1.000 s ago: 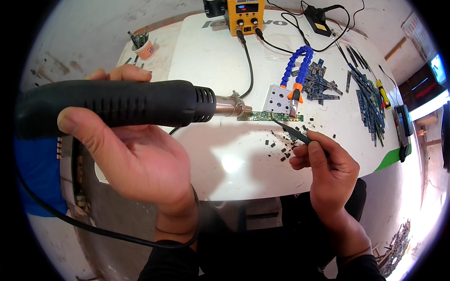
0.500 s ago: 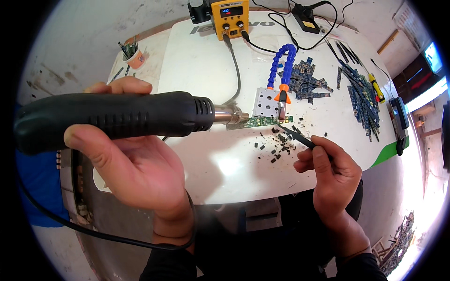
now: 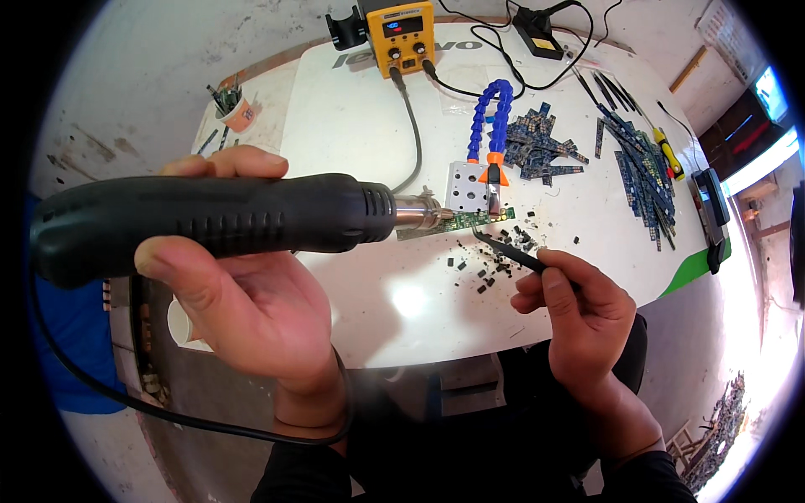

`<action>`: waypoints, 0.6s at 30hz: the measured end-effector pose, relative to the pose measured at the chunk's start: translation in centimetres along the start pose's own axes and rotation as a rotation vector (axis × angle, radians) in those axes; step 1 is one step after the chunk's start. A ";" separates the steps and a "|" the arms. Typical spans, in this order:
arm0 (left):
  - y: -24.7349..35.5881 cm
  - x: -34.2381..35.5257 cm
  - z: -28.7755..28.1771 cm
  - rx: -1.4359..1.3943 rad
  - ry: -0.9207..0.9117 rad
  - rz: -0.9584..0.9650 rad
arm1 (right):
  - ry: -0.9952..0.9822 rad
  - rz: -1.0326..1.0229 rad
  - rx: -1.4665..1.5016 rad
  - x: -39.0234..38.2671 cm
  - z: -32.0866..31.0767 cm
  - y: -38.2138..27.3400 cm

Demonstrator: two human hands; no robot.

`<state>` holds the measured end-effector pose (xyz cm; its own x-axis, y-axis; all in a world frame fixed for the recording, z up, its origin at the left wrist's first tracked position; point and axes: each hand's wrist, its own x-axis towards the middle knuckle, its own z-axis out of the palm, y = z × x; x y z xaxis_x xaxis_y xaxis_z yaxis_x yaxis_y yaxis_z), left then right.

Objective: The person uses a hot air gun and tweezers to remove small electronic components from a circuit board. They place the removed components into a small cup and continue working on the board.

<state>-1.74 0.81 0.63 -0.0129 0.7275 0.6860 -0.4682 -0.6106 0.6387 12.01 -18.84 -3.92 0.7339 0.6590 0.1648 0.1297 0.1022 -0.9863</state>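
While the left hand (image 3: 260, 314) grips the hot-air gun (image 3: 243, 216), long axis left-right, nozzle pointing right at the green circuit board (image 3: 464, 221), right hand (image 3: 589, 323) pinches black tweezers (image 3: 516, 255), tip up-left by board; clip (image 3: 494, 194) partly blocks board, black chips (image 3: 484, 282) scattered near.

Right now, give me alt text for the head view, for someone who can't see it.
A left hand holds a black hot-air gun, nozzle toward a narrow green circuit board, while the right hand points black tweezers at the board's near edge. Small black components lie scattered on the white table, with a yellow soldering station behind.
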 end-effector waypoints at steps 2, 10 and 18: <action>0.2 -0.1 -0.1 0.014 -0.060 -0.010 | 0.005 0.009 -0.004 0.0 0.0 -0.1; 0.1 -0.4 0.2 -0.052 -0.062 -0.022 | 0.104 -0.108 0.055 0.8 -1.3 -1.2; -0.1 -0.5 -0.3 -0.059 -0.176 -0.037 | 0.157 -0.036 0.085 2.9 -2.7 -0.8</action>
<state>-1.96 0.59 0.05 0.1576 0.6802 0.7159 -0.5165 -0.5610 0.6468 15.82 -19.04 -2.61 0.8256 0.5300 0.1934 0.1061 0.1907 -0.9759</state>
